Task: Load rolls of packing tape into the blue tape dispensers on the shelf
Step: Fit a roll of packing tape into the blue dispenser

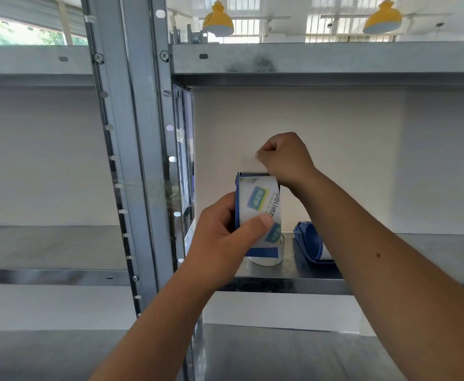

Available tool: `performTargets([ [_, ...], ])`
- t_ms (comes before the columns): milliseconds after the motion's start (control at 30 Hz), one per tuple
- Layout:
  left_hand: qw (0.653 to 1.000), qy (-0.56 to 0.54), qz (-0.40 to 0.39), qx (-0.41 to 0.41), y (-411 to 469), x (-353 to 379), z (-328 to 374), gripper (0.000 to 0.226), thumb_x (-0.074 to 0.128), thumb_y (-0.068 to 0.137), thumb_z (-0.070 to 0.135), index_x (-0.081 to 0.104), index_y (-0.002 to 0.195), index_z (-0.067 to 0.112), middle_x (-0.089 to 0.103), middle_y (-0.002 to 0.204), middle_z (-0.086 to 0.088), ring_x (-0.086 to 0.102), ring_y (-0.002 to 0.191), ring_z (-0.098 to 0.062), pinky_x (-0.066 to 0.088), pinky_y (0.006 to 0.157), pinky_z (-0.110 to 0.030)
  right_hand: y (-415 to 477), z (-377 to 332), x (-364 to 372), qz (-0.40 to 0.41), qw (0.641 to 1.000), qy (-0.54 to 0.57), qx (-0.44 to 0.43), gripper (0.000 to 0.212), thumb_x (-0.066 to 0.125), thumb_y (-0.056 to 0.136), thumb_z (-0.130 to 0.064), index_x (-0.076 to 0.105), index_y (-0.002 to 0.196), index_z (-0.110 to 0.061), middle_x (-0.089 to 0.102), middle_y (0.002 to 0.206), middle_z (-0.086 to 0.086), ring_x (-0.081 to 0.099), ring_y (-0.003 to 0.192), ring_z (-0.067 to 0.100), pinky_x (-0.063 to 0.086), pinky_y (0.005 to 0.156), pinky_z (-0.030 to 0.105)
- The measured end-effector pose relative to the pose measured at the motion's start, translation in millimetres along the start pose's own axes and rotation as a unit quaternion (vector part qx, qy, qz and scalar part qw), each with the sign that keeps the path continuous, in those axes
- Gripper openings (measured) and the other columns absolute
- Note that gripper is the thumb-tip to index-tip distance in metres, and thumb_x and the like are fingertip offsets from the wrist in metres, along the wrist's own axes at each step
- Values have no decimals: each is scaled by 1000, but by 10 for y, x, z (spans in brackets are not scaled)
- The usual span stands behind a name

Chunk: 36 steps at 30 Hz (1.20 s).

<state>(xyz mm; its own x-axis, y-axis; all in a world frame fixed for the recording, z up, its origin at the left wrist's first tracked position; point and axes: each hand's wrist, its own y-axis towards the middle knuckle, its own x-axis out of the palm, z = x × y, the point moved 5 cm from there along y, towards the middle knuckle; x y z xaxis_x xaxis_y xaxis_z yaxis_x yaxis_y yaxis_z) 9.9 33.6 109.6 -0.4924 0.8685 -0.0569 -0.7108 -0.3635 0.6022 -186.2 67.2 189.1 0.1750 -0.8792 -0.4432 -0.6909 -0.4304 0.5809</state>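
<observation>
My left hand (225, 235) grips a blue tape dispenser (237, 207) held upright in front of the shelf, with a clear roll of packing tape (258, 199) seated in it. My thumb presses on the roll's face. Above the dispenser, my right hand (283, 158) pinches the loose end of the tape (248, 160) and holds a short clear strip up from the roll. A second blue dispenser (309, 243) lies on the metal shelf (280, 281) to the right. Behind the held dispenser a clear tape roll (266, 259) stands on the shelf, mostly hidden.
A grey steel upright (140, 160) with punched holes stands just left of my left hand. Another shelf board (321, 59) runs overhead. A white wall backs the shelf. A lower shelf surface (280, 353) lies beneath my forearms.
</observation>
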Motion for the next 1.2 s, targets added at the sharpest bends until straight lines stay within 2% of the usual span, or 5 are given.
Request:
performTargets([
  [200, 1000, -8, 15, -11, -10, 8, -5, 27, 63, 95, 4, 68, 101, 30, 77, 84, 20, 74, 82, -1, 57, 65, -16, 139, 207, 122, -14, 996, 55, 70, 25, 62, 82, -10, 63, 82, 16, 54, 70, 12, 51, 62, 21, 40, 57, 30],
  [333, 1000, -7, 13, -20, -71, 13, -20, 28, 62, 96, 7, 66, 101, 34, 76, 85, 24, 73, 85, 0, 57, 66, -15, 113, 352, 146, -19, 986, 88, 138, 13, 64, 84, -7, 62, 72, -4, 52, 66, 13, 46, 59, 23, 32, 47, 24],
  [767, 999, -24, 39, -21, -106, -19, 55, 23, 57, 97, 3, 69, 94, 22, 77, 77, 15, 74, 74, -2, 56, 61, -15, 3, 599, 255, -38, 956, 173, 232, 31, 64, 87, 0, 49, 62, -10, 51, 56, 8, 54, 32, 16, 43, 37, 18],
  [900, 995, -67, 77, -2, -19, -119, 132, 21, 59, 97, 6, 72, 92, 22, 78, 78, 10, 75, 74, -5, 58, 63, -20, -227, 708, 424, -63, 939, 244, 235, 5, 62, 84, -7, 66, 86, -4, 63, 79, 22, 60, 68, 30, 50, 62, 37],
  [1200, 977, -137, 157, -47, 291, -213, 92, 38, 54, 102, 16, 78, 76, 31, 78, 77, 7, 74, 77, -10, 61, 80, -38, -791, 779, 639, -103, 837, 433, 320, 31, 60, 85, -27, 71, 107, -8, 73, 103, 19, 66, 88, 35, 53, 78, 42],
])
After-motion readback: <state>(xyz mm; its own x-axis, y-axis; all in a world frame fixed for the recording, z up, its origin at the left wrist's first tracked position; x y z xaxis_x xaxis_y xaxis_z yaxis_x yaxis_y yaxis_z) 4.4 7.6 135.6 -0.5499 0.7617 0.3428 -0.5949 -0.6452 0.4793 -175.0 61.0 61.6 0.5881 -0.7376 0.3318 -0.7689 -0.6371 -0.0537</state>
